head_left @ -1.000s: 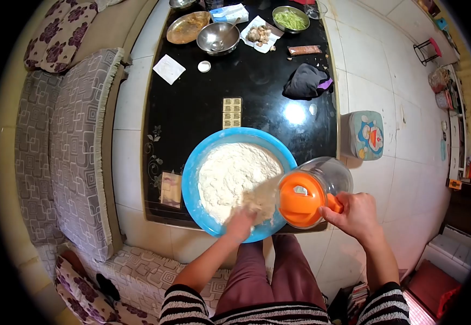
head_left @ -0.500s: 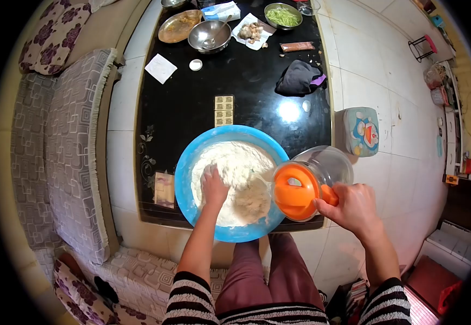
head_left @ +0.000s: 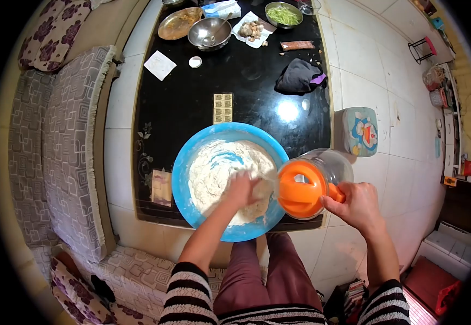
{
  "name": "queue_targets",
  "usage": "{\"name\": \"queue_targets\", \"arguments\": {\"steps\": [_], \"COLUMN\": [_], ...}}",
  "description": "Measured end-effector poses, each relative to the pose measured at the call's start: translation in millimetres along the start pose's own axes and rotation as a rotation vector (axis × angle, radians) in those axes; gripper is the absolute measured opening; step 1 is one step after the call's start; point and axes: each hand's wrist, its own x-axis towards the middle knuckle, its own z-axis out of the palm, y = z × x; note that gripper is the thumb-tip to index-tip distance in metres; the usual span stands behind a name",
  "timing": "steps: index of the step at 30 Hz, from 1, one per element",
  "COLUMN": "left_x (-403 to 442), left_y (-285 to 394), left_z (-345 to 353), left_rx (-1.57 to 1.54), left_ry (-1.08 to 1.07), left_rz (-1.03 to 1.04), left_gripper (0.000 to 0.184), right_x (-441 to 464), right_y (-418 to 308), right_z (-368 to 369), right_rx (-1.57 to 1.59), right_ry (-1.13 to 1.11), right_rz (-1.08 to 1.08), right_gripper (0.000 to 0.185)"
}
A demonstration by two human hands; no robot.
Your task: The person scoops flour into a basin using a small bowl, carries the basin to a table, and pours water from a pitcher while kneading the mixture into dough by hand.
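Note:
A large blue basin holds white flour, partly clumped, with a patch of blue bottom showing near its far side. My left hand is in the flour right of the middle, its fingers apart and slightly blurred, gripping nothing that I can see. With my right hand I grip the orange handle of a clear pitcher with an orange lid. The pitcher is tilted at the basin's right rim, its spout side toward the flour. Whether water is flowing is hard to make out.
The basin stands at the near edge of a black table. Farther off are a metal bowl, garlic on paper, shredded greens and a dark cloth. A stool stands right, a sofa left.
My left hand has moved right through the flour, which is now more stirred, with blue basin bottom exposed. The pitcher stays tilted in my right hand, shifted slightly right.

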Motion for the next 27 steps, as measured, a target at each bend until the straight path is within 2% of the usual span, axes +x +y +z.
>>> {"name": "queue_targets", "arguments": {"steps": [2,3,5,6,8,9,12,15,18,20,23,24,27], "left_x": [-23,-27,-30,-24,2,13,19,5,-31,-62,-93,-92,-74], "left_y": [-5,-10,-22,-21,-13,-21,-33,-28,-40,-22,-7,-9,-26], "left_z": [7,17,38,35,27,40,20,-26,-14,-32,-29,-21,19], "left_rx": [-0.050,-0.048,0.166,0.168,0.383,0.255,0.336,0.281,0.194,0.156,0.095,0.099,0.065], "left_ry": [-0.211,-0.214,-0.030,-0.030,-0.172,-0.080,0.015,-0.043,-0.036,-0.206,-0.304,-0.304,-0.107], "left_rz": [0.281,0.281,0.614,0.616,0.426,0.267,0.147,-0.175,-0.288,-0.337,-0.358,-0.358,-0.369], "left_gripper": [0.055,0.055,0.047,0.047,0.038,0.036,0.037,0.045,0.046,0.052,0.062,0.062,0.067], "right_x": [0,0,-1,-1,-1,-1,-1,-1,-1,-1,-1,-2,-4], "right_y": [2,3,4,4,4,4,2,1,1,1,3,4,6], "right_z": [0,0,0,1,1,1,1,2,2,2,1,1,4], "right_rx": [0.025,0.003,-0.016,0.013,0.035,0.046,0.043,0.040,0.046,0.052,0.053,0.053,0.052], "right_ry": [-0.004,-0.010,-0.018,-0.016,-0.013,-0.009,-0.018,-0.025,-0.014,-0.009,-0.014,-0.010,-0.004], "right_rz": [0.013,0.011,0.011,0.017,0.025,0.030,0.047,0.052,0.033,0.023,0.030,0.026,0.014], "right_gripper": [0.042,0.040,0.037,0.040,0.042,0.042,0.040,0.038,0.038,0.038,0.038,0.038,0.037]}}
